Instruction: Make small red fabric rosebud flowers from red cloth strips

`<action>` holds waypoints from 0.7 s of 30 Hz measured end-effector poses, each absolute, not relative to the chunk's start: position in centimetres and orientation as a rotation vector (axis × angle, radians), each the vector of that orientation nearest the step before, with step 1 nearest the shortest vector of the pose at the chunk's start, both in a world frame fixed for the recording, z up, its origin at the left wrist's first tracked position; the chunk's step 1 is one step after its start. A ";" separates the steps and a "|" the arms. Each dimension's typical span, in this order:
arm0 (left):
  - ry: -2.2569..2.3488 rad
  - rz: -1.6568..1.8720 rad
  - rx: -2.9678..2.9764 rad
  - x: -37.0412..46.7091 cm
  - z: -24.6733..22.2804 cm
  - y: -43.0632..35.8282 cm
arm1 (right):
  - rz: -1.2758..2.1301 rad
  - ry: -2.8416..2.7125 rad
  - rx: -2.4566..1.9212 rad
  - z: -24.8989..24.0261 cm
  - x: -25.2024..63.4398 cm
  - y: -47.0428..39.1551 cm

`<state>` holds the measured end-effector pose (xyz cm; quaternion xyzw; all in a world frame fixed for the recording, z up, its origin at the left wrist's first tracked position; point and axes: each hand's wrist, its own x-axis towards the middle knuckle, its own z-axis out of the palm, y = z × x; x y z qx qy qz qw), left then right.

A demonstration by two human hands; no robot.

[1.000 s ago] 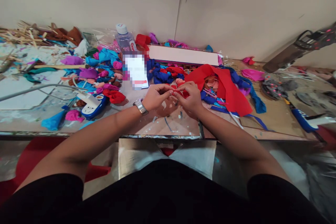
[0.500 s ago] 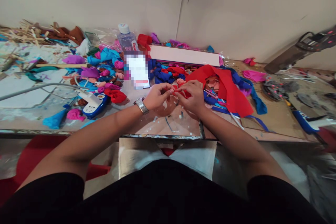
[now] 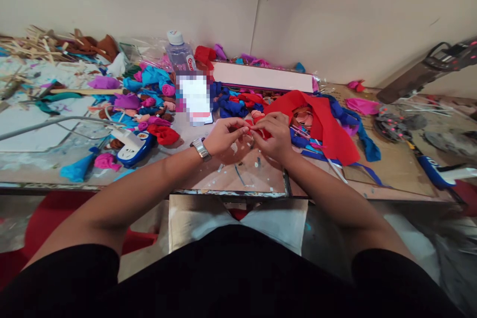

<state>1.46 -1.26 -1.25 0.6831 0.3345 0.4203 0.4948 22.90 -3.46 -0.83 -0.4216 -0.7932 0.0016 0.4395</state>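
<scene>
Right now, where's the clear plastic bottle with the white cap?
Head view, left of centre at the back: the clear plastic bottle with the white cap stands just behind the phone with the lit screen.

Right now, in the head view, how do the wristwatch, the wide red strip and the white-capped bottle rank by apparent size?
Largest to smallest:
1. Wide red strip
2. White-capped bottle
3. Wristwatch

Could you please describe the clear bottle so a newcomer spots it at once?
Along the wall, find the long pale board lying on the table. Left of it, just behind the blurred screen, stands the clear bottle. Its white cap and see-through body set it apart from the crumpled coloured scraps.
</scene>
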 end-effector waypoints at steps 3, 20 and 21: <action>0.820 1.027 1.643 1.4 -1.4 -1.1 | 0.022 -1.987 -1.047 -0.8 22.8 -3.5; 0.844 1.036 1.525 1.5 -1.0 -1.2 | 0.008 -1.932 -1.055 -1.1 22.7 -3.5; 0.854 1.030 1.517 1.5 -0.9 -1.3 | -0.014 -1.933 -1.045 -1.0 22.7 -3.5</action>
